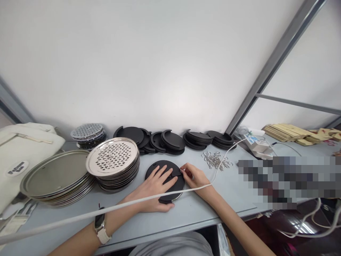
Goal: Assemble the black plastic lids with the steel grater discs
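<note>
In the head view, a black round holder [174, 166] lay flat near the front edge of the bench [197, 213], about midway along the stretch in front of the person, with a silvery rim showing along its lower right side. The left hand [157, 185] was laid over it, palm down and fingers spread; the right hand [195, 177] had thumb and forefinger pinched together on a small metal piece [181, 170] at the holder's right side. Along the back edge of the bench stood more black holders [174, 140], shallow and partly rimmed, stacked and leaning on one another. In front of their right end lay a loose pile of wire hooks [217, 160]. Toward the bench's left end stood a stack of perforated silver plates [114, 156], touching a stack of olive-grey rimmed plates [58, 174]; grey perforated discs [87, 132] were piled behind them. At the left end rested a cream bag [29, 142], its contents hidden, bearing an oval label [17, 169] with dark lettering too blurred to read surely. Near the back edge, farther right, sat a white box [258, 144] with a blue print, and beyond it lay wooden strips [285, 133]. A white cable [122, 206] crossed in front of both arms.
</note>
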`<move>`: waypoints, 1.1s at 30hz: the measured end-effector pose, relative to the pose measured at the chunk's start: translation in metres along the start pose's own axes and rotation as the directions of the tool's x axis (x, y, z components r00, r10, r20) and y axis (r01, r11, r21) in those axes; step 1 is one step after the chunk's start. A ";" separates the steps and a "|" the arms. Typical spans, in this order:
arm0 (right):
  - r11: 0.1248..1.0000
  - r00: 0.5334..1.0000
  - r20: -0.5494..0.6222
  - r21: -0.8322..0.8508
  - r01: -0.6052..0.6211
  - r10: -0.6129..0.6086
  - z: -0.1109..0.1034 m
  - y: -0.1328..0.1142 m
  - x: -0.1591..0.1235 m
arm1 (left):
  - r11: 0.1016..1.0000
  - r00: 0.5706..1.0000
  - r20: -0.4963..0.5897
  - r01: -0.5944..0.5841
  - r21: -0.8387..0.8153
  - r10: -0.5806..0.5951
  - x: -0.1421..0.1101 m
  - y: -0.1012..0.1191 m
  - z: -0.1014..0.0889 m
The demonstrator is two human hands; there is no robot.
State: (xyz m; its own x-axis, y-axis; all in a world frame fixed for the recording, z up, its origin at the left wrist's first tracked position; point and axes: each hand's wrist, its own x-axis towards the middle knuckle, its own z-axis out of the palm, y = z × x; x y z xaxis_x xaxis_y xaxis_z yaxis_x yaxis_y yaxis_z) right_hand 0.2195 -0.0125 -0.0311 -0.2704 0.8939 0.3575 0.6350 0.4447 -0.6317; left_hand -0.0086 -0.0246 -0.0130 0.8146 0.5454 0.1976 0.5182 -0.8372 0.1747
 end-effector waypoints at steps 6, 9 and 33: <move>0.997 0.995 0.080 0.051 -0.063 0.059 0.000 0.000 -0.003 | 1.000 1.000 0.028 -0.001 0.022 0.001 0.000 0.000 -0.001; 0.996 0.993 0.098 0.060 -0.065 0.059 -0.001 -0.001 -0.003 | 1.000 0.999 0.031 -0.005 0.024 0.004 0.000 -0.001 -0.001; 0.994 0.980 0.171 0.011 -0.108 0.105 0.000 -0.004 0.001 | 0.999 1.000 0.013 -0.016 0.028 0.015 -0.001 -0.002 0.001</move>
State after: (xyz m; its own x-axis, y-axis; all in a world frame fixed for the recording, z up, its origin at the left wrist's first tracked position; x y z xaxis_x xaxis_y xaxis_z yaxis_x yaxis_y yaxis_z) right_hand 0.2167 -0.0137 -0.0283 -0.3223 0.9319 0.1663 0.6525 0.3460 -0.6742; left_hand -0.0101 -0.0233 -0.0148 0.8258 0.5320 0.1872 0.5125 -0.8464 0.1446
